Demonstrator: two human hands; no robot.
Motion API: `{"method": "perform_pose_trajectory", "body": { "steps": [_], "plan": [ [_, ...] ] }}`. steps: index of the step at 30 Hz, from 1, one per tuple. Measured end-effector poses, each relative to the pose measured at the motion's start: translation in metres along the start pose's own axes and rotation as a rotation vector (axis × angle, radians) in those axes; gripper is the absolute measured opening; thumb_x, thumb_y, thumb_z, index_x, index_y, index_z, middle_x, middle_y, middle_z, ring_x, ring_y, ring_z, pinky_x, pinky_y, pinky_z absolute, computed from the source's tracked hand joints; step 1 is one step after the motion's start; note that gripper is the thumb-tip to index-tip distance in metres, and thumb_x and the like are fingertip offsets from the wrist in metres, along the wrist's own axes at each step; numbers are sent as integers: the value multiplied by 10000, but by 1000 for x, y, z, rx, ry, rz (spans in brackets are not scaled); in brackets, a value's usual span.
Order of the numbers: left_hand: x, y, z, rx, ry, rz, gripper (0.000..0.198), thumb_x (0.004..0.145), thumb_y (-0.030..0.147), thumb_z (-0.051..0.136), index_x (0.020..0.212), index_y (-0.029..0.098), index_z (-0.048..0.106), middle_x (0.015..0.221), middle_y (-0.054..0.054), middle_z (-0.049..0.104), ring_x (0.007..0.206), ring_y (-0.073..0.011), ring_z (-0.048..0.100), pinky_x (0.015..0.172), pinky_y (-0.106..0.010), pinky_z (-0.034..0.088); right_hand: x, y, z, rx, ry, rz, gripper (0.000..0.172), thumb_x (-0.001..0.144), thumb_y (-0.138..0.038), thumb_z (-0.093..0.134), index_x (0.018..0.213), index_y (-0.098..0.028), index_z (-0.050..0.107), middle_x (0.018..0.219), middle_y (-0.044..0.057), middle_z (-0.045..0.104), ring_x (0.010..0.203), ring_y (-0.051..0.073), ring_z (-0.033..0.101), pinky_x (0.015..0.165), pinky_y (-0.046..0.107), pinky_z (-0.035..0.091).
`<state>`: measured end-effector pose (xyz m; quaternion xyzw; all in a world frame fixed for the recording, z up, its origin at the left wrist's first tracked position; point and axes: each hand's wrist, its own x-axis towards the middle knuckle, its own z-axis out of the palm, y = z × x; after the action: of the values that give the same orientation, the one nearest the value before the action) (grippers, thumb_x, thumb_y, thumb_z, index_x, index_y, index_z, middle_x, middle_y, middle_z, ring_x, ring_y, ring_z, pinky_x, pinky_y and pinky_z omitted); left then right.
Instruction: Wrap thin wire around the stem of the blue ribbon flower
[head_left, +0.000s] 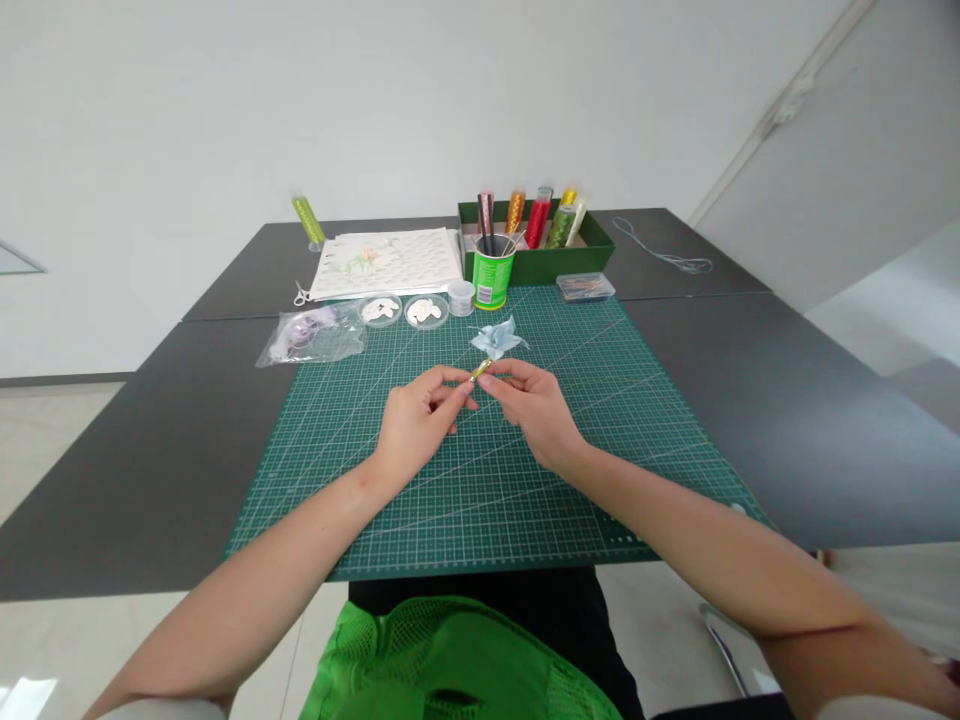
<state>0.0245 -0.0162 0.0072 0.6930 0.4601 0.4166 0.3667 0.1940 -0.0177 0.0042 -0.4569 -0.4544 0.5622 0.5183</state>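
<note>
A small pale blue paper flower (496,338) on a short yellow-green stem (481,369) is held above the green cutting mat (480,470). My left hand (416,420) pinches the stem's lower end with thumb and fingertips. Opposite it, my right hand (532,405) has its fingers closed on the same stem just below the flower. The two hands' fingertips nearly touch over the middle of the mat.
Behind the hands stand two small dishes of white pieces (405,310), a small clear jar (461,297), a green cup of tools (493,272), a green box of glitter tubes (540,240), a clear case (585,287), a plastic bag (311,335), a patterned sheet (386,262), scissors (301,293) and a cord (664,255).
</note>
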Motion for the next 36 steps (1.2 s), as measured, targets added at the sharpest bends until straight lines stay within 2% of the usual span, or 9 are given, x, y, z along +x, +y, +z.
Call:
{"method": "perform_pose_trajectory", "body": {
  "steps": [4, 7, 11, 16, 18, 21, 23, 30, 36],
  "plan": [
    [1, -2, 0, 7, -15, -41, 218, 950, 405, 645, 965, 192, 605, 749, 12, 782, 483, -87, 632, 534, -189, 491, 1, -1, 1, 9, -2, 10, 340, 692, -462, 828, 821, -162, 732, 540, -69, 473, 479, 46, 268, 461, 255, 188],
    [4, -2, -1, -86, -104, -84, 261, 961, 441, 615, 1021, 188, 590, 802, -21, 792, 506, -99, 650, 503, -187, 471, 4, 0, -2, 13, 23, 6, 331, 675, -444, 836, 823, -160, 752, 535, -66, 472, 492, 55, 283, 474, 259, 204],
    [12, -4, -7, -327, -258, -258, 443, 986, 572, 487, 1100, 158, 596, 867, -95, 797, 490, -118, 644, 416, -188, 400, 11, 3, -6, 17, 56, 36, 351, 640, -449, 841, 803, -158, 734, 513, -72, 462, 459, 48, 270, 449, 254, 163],
    [27, -14, -22, -419, -382, -453, 573, 953, 657, 478, 1074, 133, 677, 813, -112, 795, 565, -150, 675, 571, -252, 514, 21, 5, -13, 65, 109, -13, 357, 620, -441, 847, 760, -174, 655, 475, -107, 354, 432, 37, 221, 437, 247, 116],
    [32, -18, -27, -380, -342, -454, 575, 931, 663, 513, 1004, 128, 709, 796, -115, 792, 618, -168, 694, 627, -272, 526, 25, 5, -16, 80, 131, -32, 374, 610, -446, 851, 764, -180, 637, 485, -108, 349, 435, 37, 212, 437, 247, 112],
    [36, -23, -30, -312, -133, -350, 507, 900, 625, 591, 900, 136, 723, 785, -99, 785, 631, -159, 674, 649, -274, 521, 28, 6, -19, 70, 124, -44, 396, 608, -467, 848, 794, -179, 649, 503, -102, 360, 443, 41, 219, 439, 247, 118],
    [36, -25, -29, -282, -92, -305, 465, 889, 589, 626, 880, 137, 736, 808, -97, 787, 655, -157, 673, 660, -273, 518, 29, 7, -19, 43, 101, -46, 406, 615, -480, 843, 813, -173, 664, 503, -102, 347, 447, 44, 219, 444, 247, 120],
    [27, -25, -12, -389, -270, -322, 440, 829, 530, 737, 1050, 152, 783, 992, -104, 802, 844, -175, 719, 794, -294, 551, 25, 11, -13, -5, 49, -53, 393, 637, -486, 829, 810, -161, 694, 477, -97, 361, 444, 47, 231, 446, 248, 138],
    [21, -24, -4, -462, -323, -345, 483, 783, 548, 795, 1041, 141, 768, 959, -116, 801, 756, -162, 721, 758, -299, 576, 23, 13, -10, -39, 0, -46, 371, 662, -495, 797, 782, -161, 686, 478, -85, 412, 443, 50, 244, 443, 246, 151]
  ]
}}
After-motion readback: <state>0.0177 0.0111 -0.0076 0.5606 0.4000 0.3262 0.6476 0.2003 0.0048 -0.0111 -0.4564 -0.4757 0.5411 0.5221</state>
